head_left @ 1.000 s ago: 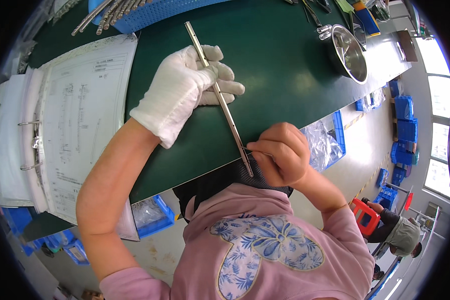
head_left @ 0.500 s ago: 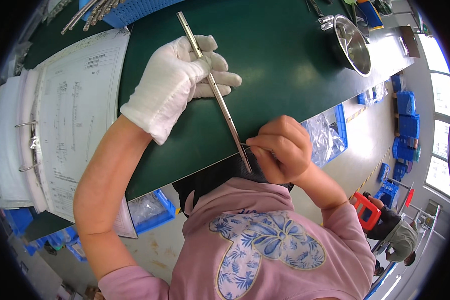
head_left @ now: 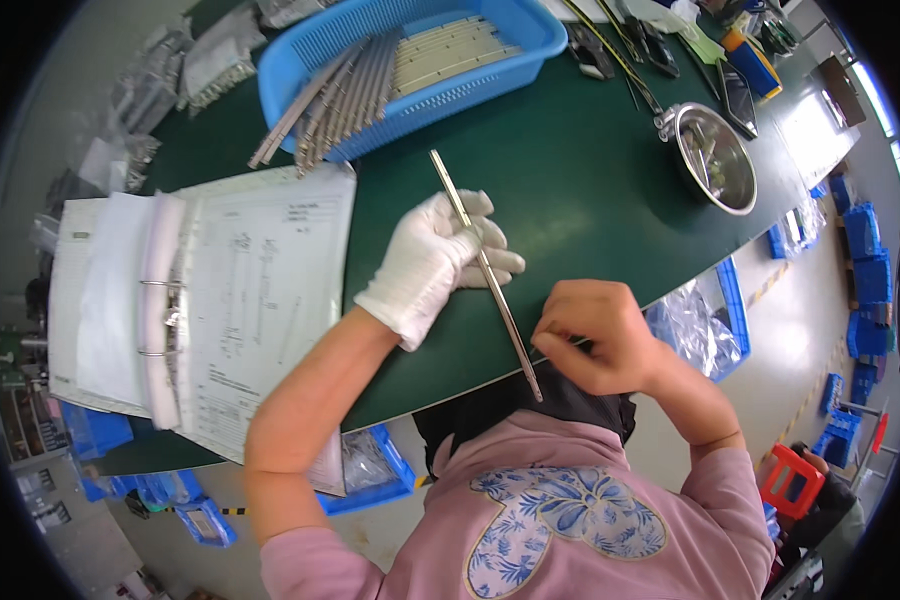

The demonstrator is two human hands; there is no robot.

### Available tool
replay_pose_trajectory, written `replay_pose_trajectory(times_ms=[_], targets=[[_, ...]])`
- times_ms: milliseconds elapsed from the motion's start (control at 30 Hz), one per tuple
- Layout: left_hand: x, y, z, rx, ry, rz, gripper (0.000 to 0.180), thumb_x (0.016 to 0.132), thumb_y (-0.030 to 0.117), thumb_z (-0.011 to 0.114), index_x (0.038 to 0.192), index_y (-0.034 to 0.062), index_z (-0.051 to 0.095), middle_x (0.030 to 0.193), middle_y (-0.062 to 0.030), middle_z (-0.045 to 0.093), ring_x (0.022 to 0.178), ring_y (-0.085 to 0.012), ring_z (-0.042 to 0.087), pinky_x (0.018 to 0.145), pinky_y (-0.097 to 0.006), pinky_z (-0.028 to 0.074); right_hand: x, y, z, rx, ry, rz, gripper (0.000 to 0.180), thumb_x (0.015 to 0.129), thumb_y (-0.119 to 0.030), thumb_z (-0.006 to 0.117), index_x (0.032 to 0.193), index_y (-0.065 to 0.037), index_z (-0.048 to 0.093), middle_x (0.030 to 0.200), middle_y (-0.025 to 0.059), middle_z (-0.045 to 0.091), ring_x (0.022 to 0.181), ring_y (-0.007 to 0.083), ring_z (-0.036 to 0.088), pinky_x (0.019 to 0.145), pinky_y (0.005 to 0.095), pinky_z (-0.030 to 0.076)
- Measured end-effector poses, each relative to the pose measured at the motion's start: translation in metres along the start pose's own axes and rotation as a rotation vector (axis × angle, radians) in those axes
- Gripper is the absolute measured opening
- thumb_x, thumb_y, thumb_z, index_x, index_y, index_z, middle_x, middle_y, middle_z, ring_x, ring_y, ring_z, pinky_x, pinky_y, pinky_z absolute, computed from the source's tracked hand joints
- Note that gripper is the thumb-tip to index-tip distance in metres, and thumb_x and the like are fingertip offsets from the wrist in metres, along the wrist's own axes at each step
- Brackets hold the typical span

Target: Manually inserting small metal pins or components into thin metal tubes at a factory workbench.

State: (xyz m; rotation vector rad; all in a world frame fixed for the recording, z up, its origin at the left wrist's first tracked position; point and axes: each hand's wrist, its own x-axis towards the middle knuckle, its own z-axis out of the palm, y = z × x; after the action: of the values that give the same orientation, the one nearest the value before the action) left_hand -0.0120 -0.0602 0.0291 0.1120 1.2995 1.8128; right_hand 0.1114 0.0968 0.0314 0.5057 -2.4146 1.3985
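We see the gloved left hand [head_left: 432, 262] pinching the long metal strip [head_left: 485, 272] near its middle, holding it slanted over the green desk [head_left: 590, 180], while the bare right hand [head_left: 598, 335] has its grip pressed together beside the strip's near end, perhaps on something small that we cannot make out. We judge the risk to be the thin strip twisting or slipping through the glove if the right hand pushes sideways, or its free far end swinging into the blue basket [head_left: 300, 60].

Green desk [head_left: 590, 190] filled the view, pale shiny floor [head_left: 800, 330] below, blue storage bins [head_left: 870, 270] stacked off right.
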Motion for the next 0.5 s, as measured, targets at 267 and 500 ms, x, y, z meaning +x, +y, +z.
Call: replay_pose_trajectory(times_ms=[267,500], targets=[[-0.026,0.096,0.034,0.539,0.134,0.234,0.027,0.089,0.01,0.043,0.114,0.0002,0.045,0.08,-0.008,0.058,0.065,-0.0142,0.059,0.06,-0.027,0.05,0.088,0.052,-0.046,0.274,0.416,0.209,0.015,0.076,-0.009,0.06,0.067,0.002,0.056,0.057,0.0035,0.052,0.051,0.006,0.044,0.047,0.0241,0.034],[0.069,0.16,-0.037,1.879,0.772,0.235,0.023,0.083,0.016,0.047,0.095,0.0048,0.063,0.096,-0.0187,0.061,0.09,-0.0362,0.058,0.077,-0.043,0.046,0.092,0.095,-0.034,-0.116,0.421,0.096,0.011,0.07,-0.01,0.064,0.065,-0.003,0.056,0.062,0.0074,0.055,0.052,0.0199,0.055,0.048,0.0297,0.042]])
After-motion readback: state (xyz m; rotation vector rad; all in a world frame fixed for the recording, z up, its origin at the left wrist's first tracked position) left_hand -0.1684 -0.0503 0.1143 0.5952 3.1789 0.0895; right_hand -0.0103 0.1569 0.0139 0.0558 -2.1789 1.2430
